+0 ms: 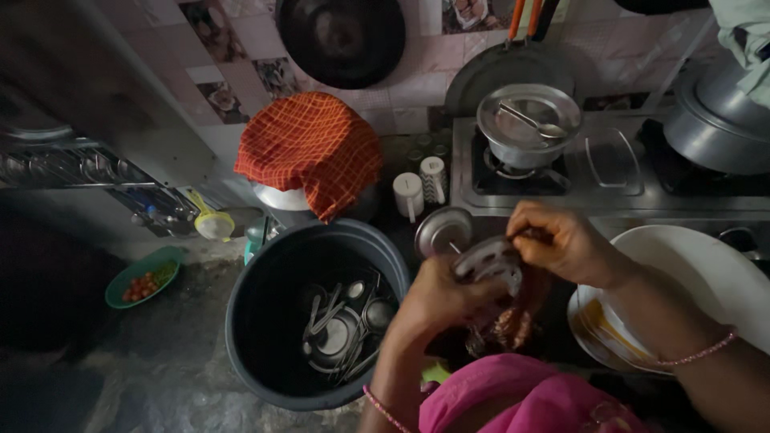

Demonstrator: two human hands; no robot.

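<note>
Pink cloth (521, 401) fills the lower frame, above it both hands, left hand (437, 293) and right hand (561, 240), grip a small steel plate (489, 261) at centre, while more steelware waits in the dark bucket (265, 321) lower left, so much looks undone.

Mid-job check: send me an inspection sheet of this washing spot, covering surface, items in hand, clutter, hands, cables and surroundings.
Surface: dark, wet-looking stone floor, dim light.
Job's things: small round perforated steel piece, held by both hands.
Clutter: dark round plastic tub holding steel spoons and bowls; white plate; green bowl of small red vegetables; orange checked cloth draped over a vessel.
Grippers: left hand grips the piece from below; right hand pinches its upper edge.
Cables: nothing seen.
Surroundings: steel gas stove with lidded steel pot, tiled wall.
</note>
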